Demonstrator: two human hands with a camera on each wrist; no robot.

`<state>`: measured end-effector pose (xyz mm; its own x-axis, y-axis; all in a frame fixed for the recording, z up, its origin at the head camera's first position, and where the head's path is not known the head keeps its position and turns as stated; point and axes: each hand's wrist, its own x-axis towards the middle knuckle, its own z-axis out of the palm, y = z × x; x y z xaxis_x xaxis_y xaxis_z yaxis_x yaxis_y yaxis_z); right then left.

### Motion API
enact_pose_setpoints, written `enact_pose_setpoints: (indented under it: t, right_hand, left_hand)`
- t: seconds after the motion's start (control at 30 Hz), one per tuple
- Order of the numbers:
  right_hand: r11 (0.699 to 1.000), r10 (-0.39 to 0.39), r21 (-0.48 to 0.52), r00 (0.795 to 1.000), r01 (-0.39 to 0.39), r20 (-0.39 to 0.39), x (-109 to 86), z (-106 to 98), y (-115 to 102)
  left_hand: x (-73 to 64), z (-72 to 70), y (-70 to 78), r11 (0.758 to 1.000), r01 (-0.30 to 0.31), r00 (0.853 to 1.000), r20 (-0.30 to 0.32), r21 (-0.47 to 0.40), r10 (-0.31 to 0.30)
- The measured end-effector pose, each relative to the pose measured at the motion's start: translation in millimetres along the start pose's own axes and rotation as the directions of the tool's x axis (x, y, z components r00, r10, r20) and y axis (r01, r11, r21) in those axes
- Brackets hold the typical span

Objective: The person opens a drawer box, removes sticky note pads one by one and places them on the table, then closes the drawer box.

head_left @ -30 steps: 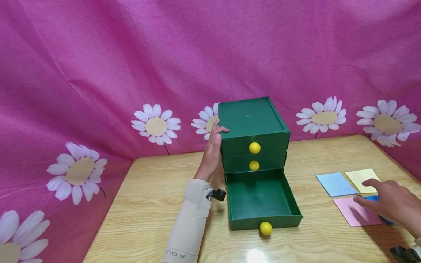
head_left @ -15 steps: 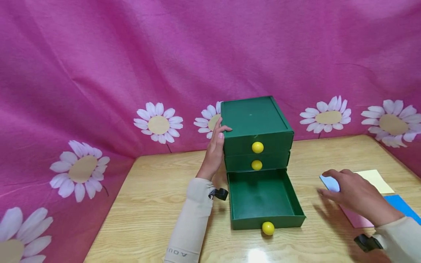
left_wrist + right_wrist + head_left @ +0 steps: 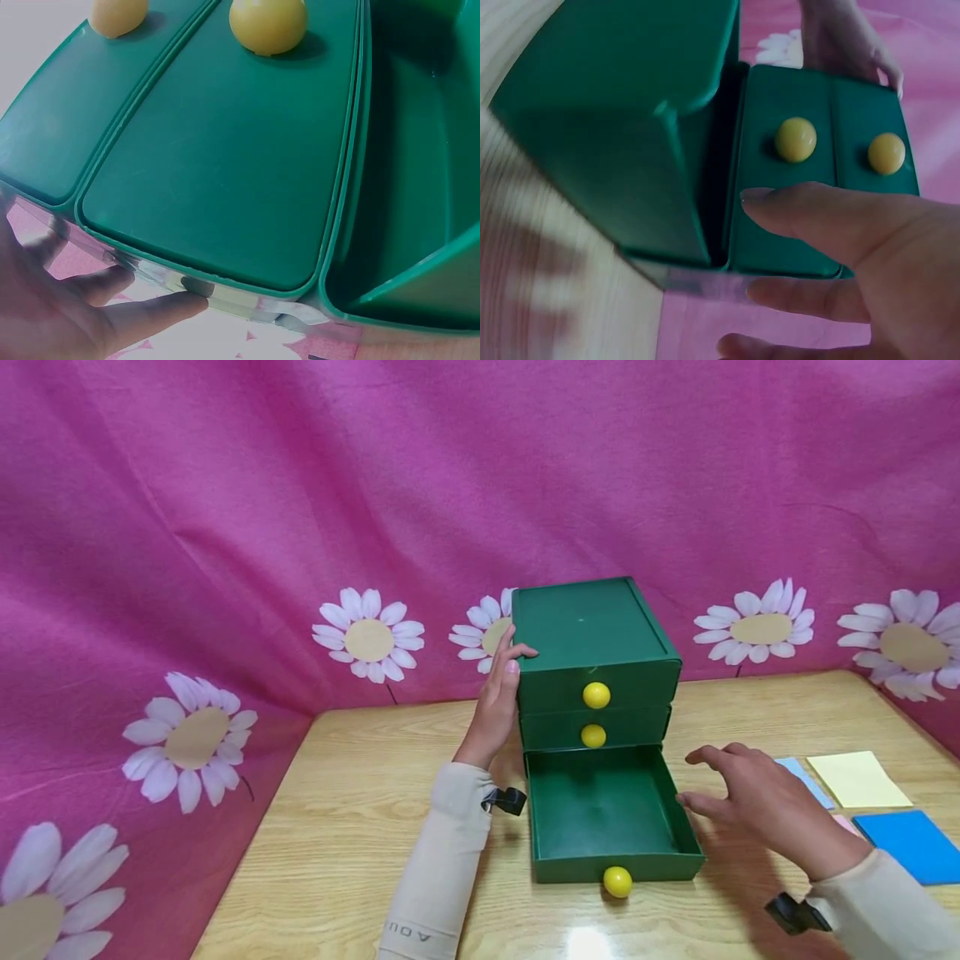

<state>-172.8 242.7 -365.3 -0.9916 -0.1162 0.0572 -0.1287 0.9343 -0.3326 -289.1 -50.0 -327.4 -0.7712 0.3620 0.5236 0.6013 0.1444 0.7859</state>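
A green cabinet [image 3: 596, 625] with three stacked drawers stands on the table, a round yellow knob [image 3: 596, 695] on its top drawer. The top and middle drawers are closed; the bottom drawer [image 3: 607, 867] is pulled out, with nothing inside. My left hand [image 3: 492, 706] rests along the cabinet's left side, a finger over the top edge. In the left wrist view its fingers [image 3: 154, 315] lie extended along that side. My right hand [image 3: 765, 802], fingers spread and holding nothing, hovers just right of the pulled-out drawer. The right wrist view shows its thumb [image 3: 817, 214] before the drawer fronts.
Flat square notes lie on the wooden table [image 3: 360, 827] at the right: a yellow one [image 3: 860, 778], a dark blue one [image 3: 909, 847], and a light blue one [image 3: 804, 781] and a pink one partly behind my right hand. A pink flowered cloth [image 3: 465, 485] hangs behind.
My right hand has moved left from over the notes to beside the pulled-out drawer, uncovering the yellow and dark blue notes. My left hand stays against the cabinet. The view has shifted slightly.
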Motion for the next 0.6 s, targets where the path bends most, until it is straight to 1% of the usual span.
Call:
enact_pose_setpoints:
  t: [0.1, 0.23, 0.37, 0.5, 0.6]
  right_hand:
    - [0.999, -0.008, 0.032, 1.0, 0.008, 0.008, 1.7, 0.5, -9.8]
    - [0.997, -0.043, 0.066, 0.999, 0.043, 0.008, 3.6, 1.0, -20.1]
    - [0.993, -0.077, 0.089, 0.997, 0.076, 0.005, 3.0, 3.2, -29.1]
    - [0.988, -0.119, 0.097, 0.992, 0.121, -0.036, 0.1, 4.8, -40.0]
    - [0.984, -0.157, 0.078, 0.984, 0.163, -0.079, -2.3, 5.1, -47.4]
  left_hand:
    - [-0.2, -0.7, -0.3, 1.0, 0.007, 1.0, -0.001, 0.004, -0.007]
    - [-0.4, -1.3, -2.3, 1.0, 0.013, 1.0, -0.005, 0.0, -0.013]
    - [-1.8, -0.8, -3.3, 1.0, 0.027, 1.0, 0.003, -0.001, -0.027]
    - [-1.8, -0.2, -0.9, 1.0, 0.026, 1.0, 0.008, -0.001, -0.026]
    - [-0.8, -0.1, 1.2, 1.0, 0.021, 1.0, 0.005, -0.001, -0.021]
